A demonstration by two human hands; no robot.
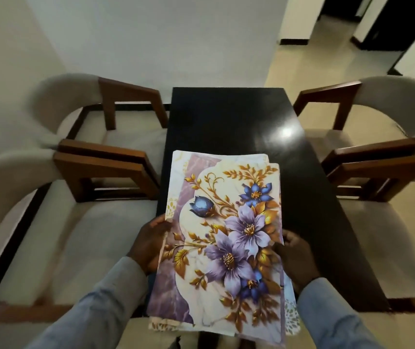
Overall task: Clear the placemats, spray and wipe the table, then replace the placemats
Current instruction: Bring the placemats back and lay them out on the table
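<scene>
Over the near end of the dark table (229, 117): stack of floral placemats (224, 238), left hand (151, 244) and right hand (294, 256) gripping its side edges. Tabletop is bare, so either clearing or replacing; can't tell which. Next: set down or deal out. Upholstered armchairs (95, 157) crowd both sides.

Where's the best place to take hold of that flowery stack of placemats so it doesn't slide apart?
Probably by its two long side edges, coming in from left and right. The stack of placemats is flat, thin and loosely aligned, so a grip on both sides, as the left hand and right hand have it, likely keeps the layers together.
</scene>
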